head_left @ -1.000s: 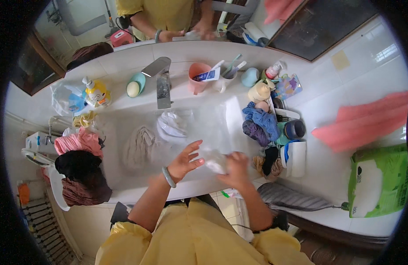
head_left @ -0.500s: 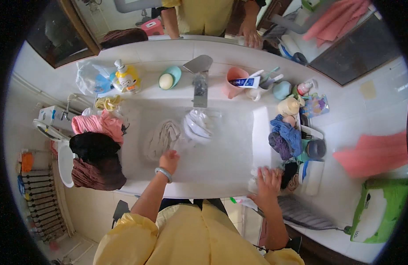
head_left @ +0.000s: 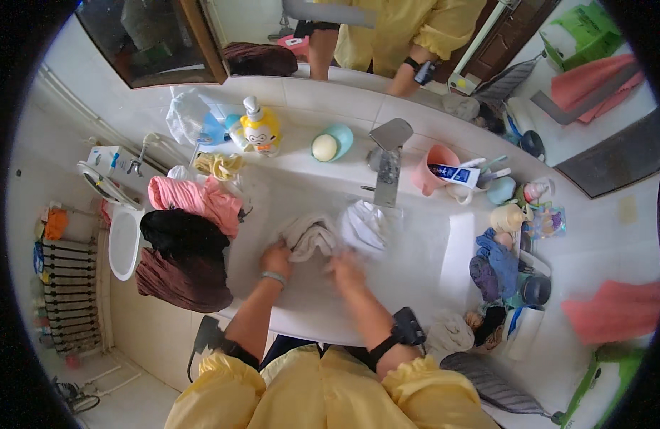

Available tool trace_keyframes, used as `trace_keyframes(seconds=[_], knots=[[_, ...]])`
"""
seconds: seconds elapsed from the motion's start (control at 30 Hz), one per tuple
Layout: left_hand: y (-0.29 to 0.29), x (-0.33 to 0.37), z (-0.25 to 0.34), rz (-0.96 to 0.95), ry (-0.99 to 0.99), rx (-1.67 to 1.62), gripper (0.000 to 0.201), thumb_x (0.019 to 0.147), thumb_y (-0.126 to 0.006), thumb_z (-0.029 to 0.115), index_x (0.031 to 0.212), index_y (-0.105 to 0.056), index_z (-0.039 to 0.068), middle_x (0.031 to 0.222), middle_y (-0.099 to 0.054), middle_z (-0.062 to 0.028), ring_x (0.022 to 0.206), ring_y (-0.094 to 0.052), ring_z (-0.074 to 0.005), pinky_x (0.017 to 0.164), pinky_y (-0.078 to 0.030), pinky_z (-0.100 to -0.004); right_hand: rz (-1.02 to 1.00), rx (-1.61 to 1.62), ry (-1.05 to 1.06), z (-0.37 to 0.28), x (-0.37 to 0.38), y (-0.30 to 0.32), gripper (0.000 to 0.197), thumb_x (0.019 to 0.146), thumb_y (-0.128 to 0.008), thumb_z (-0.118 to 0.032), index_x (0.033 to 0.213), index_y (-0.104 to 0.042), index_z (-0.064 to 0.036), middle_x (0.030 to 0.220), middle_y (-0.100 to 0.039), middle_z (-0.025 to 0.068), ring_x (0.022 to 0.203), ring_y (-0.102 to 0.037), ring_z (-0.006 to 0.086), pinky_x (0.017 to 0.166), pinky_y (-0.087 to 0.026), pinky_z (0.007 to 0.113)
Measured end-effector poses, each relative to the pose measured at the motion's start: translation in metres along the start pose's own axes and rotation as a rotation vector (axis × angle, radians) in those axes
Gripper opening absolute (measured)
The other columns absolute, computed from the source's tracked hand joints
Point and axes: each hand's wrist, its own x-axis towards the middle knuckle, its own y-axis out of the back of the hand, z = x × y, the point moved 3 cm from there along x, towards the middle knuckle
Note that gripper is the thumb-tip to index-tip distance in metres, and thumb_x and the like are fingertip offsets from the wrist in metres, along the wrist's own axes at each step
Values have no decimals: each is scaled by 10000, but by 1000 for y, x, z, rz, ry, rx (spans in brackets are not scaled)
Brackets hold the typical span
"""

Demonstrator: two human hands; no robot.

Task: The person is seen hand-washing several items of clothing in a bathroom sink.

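Note:
A crumpled beige-white cloth [head_left: 308,236] lies wet in the white basin [head_left: 455,261]. My left hand [head_left: 278,259], with a pale bangle on its wrist, has its fingers closed on the cloth's left end. By the cloth's right end is my right hand [head_left: 346,270], its fingers smeared by motion; whether they grip the cloth is unclear. Just right of it, below the faucet [head_left: 388,175], sits a bunched white cloth [head_left: 365,227]. Another off-white cloth [head_left: 450,334] rests on the basin's near right corner.
Pink [head_left: 194,200], black [head_left: 183,236] and brown [head_left: 183,279] clothes are heaped over the left rim. Along the back ledge stand a yellow pump bottle [head_left: 261,132], a soap dish [head_left: 337,136] and a pink cup [head_left: 433,168]. Small blue and purple garments [head_left: 498,261] crowd the right rim.
My right hand has left the off-white cloth at the near right corner and come over to the beige cloth. My left hand has moved onto that cloth's left end. The view has shifted.

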Motion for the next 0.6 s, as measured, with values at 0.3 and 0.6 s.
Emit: trace_keyframes(seconds=[0.3, 0.6], knots=[[162, -33, 56, 131, 8, -1129, 259, 893, -542, 67, 1144, -558, 6, 975, -572, -5, 875, -502, -72, 751, -412, -200, 197, 1075, -91, 34, -26, 197, 125, 872, -570, -115, 955, -594, -26, 930, -595, 5, 852, -513, 88, 773, -409, 248], [254, -51, 102, 41, -333, -1863, 197, 945, -403, 173, 1069, -498, 52, 1037, -560, -54, 963, -561, -190, 877, -452, -337, 586, 1405, 85, 27, -93, 363, 180, 921, -550, -215, 995, -548, -50, 973, -538, 38, 912, -531, 153, 843, -431, 325]])
